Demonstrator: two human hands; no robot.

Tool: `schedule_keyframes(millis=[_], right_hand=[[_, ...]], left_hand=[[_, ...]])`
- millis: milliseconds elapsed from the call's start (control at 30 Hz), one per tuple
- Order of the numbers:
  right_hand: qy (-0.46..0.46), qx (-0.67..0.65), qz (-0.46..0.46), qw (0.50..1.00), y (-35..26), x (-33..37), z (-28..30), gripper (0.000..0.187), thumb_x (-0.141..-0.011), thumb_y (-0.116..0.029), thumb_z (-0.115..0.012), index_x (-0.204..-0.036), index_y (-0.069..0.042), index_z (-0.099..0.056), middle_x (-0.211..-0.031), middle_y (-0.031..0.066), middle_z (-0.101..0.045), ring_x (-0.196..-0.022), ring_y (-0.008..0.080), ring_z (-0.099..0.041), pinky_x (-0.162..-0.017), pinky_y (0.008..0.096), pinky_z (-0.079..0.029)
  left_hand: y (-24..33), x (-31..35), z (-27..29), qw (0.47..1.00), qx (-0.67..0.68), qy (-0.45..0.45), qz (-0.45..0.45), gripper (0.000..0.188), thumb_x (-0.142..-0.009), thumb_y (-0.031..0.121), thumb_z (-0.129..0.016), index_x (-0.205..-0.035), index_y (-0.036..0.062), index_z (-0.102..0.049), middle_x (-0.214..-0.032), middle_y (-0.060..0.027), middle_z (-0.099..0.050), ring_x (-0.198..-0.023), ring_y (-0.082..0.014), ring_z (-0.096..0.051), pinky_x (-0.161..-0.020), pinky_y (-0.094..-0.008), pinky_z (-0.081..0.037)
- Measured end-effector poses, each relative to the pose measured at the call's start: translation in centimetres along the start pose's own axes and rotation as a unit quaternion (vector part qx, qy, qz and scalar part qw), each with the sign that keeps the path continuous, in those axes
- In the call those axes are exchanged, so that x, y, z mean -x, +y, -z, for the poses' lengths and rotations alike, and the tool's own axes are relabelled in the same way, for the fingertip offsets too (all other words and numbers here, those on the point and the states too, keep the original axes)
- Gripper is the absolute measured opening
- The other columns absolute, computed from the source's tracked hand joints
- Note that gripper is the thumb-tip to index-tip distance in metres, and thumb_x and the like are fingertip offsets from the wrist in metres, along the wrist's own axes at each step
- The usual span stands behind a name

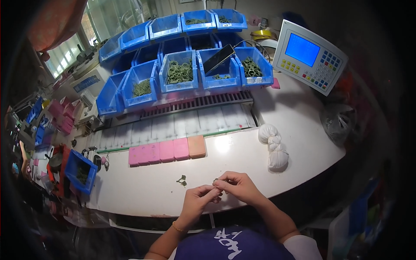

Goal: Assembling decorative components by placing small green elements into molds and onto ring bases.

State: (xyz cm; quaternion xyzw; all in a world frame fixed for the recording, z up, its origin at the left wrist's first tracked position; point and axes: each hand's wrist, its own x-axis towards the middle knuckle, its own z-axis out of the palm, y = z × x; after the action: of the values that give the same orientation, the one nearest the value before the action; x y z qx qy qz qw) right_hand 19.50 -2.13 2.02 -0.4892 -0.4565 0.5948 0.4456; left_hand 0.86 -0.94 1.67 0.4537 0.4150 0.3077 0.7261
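Close together above the front of the white table, my two hands meet at the fingertips. My right hand is closed in a pinch on a small greenish piece, mostly covered by the fingers. The fingers of my left hand are pressed together just beside it; whatever they grip is hidden. A few small dark green pieces lie on the table, a little left of and beyond my hands.
Pink and orange blocks stand in a row beyond my hands. Blue bins, several with green rings, are racked behind; a phone leans in one. At right are a twisted white cloth and a keypad console. A blue bin sits left.
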Motion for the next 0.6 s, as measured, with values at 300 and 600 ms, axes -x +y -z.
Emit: schedule_keyframes(millis=[300, 600], right_hand=[[0.015, -0.070, 0.012, 0.997, 1.0, 0.4, -0.6, 0.017, -0.095, -0.015, -0.065, -0.097, 0.002, -0.071, -0.082, 0.0028, -0.068, -0.071, 0.0070, -0.057, -0.066, 0.0221, -0.047], [0.028, -0.023, 0.028, 0.999, 1.0, 0.8, -0.8, 0.015, -0.093, -0.013, -0.068, -0.096, 0.001, -0.071, -0.082, 0.0020, -0.067, -0.070, 0.0062, -0.058, -0.064, 0.0215, -0.047]], left_hand=[[0.6, 0.6, 0.7, 0.992, 0.100, -0.032, 0.063, 0.028, -0.096, 0.014, -0.059, -0.113, -0.0065, -0.065, -0.103, -0.0133, -0.069, -0.081, -0.0170, -0.068, -0.075, -0.0289, -0.057], [-0.2, 0.8, 0.1, 1.000, 0.026, 0.005, -0.010, 0.022, -0.094, 0.012, -0.065, -0.107, -0.0046, -0.069, -0.091, -0.0090, -0.071, -0.075, -0.0118, -0.066, -0.071, -0.0255, -0.055]])
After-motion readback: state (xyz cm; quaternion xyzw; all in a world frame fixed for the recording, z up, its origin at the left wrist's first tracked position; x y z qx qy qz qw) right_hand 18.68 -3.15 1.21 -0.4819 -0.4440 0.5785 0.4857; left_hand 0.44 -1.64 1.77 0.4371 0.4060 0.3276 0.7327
